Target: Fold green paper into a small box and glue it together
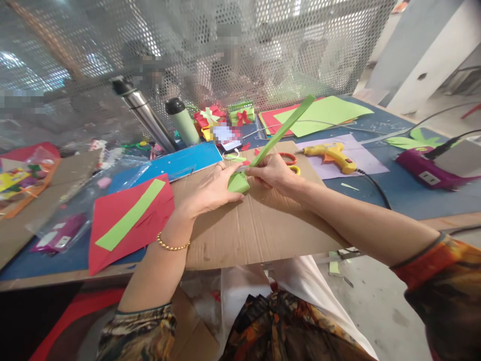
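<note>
Over a brown cardboard sheet [233,235], my left hand [212,190] is closed on a folded piece of green paper [238,183], thumb along its near side. My right hand [272,175] pinches a long green paper strip [285,128] at its lower end, right beside the folded piece. The strip's free end slants up to the right. Whether strip and folded piece are joined is hidden by my fingers. Scissors with red and yellow handles [288,159] lie just behind my right hand, partly covered. Another green strip [131,215] rests on red paper [154,240] to the left.
A yellow glue gun [332,156] lies on lilac paper [361,150] at right, its cord trailing to the table edge. Purple power strip [432,168] sits beyond. A steel bottle [145,115], green flask [184,120], phone [227,138] and blue folder [169,163] stand or lie behind.
</note>
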